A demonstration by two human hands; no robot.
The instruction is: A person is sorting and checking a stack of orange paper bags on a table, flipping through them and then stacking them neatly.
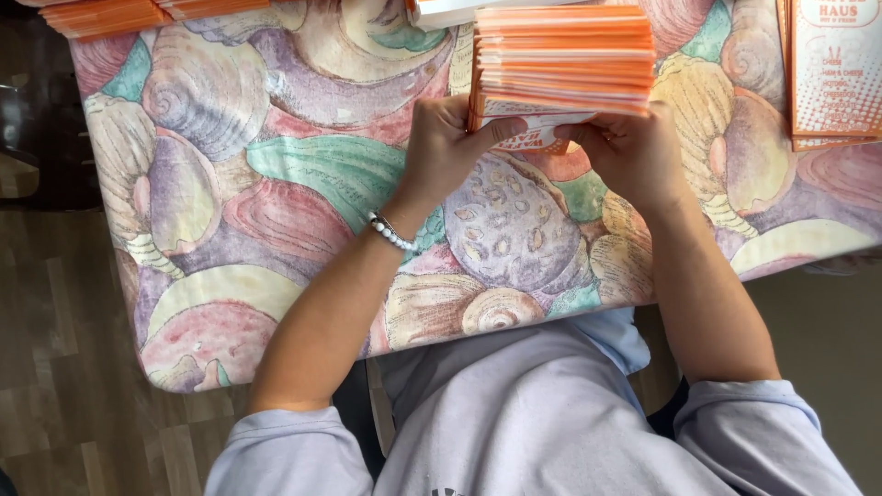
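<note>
A thick stack of orange and white folded paper leaflets [562, 57] rests on a table covered by a shell-patterned cloth [276, 165]. My left hand [443, 145] grips the stack's near left corner, thumb pressed on the lowest leaflet [537, 129]. At the near right side, my right hand [634, 152] pinches the same bottom leaflet with its fingertips. A white bead bracelet [390, 231] circles my left wrist. Both forearms reach up from grey sleeves.
Another pile of orange leaflets [106, 16] lies at the table's far left corner. A flat orange and white printed sheet [834, 69] sits at the far right. Wooden floor [55, 349] shows left of the table.
</note>
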